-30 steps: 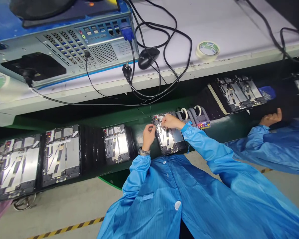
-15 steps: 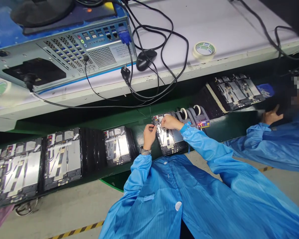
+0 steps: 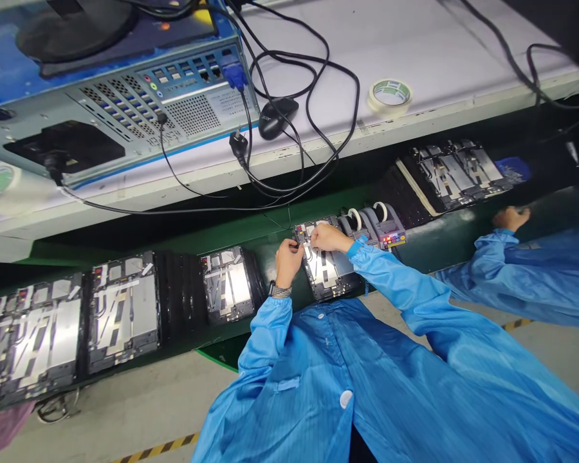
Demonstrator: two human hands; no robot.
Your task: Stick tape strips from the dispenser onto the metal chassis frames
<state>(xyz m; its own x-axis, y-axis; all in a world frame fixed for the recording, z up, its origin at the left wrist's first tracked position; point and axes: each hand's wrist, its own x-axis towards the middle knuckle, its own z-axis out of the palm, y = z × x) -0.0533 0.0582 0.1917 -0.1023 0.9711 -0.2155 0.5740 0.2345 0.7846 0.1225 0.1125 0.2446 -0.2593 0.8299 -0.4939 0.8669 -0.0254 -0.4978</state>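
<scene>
An opened tablet [image 3: 330, 267] lies in front of me on the green work surface, its inner metal plate and ribbon cables showing. At its upper left edge is my left hand [image 3: 288, 262], fingertips pinched together. My right hand [image 3: 329, 238] lies over the tablet's upper part, with thumb and fingers also pressed together. Whatever is between the fingertips of either hand is too small to make out. Right beside the tablet stand tape dispensers [image 3: 388, 226] with white rolls and a lit display.
More opened tablets [image 3: 125, 315] lie in stacks to the left, another stack [image 3: 229, 286] nearer me. Further right sit more tablets [image 3: 458, 173] and a co-worker's hand [image 3: 511, 218]. The shelf above holds a computer case [image 3: 183, 116], a mouse [image 3: 277, 117], cables and a tape roll [image 3: 390, 96].
My hands stay almost in place at the tablet's top, with only slight finger movement. The co-worker's hand at the right has shifted left and its fingers have drawn in. The view moved slightly.
</scene>
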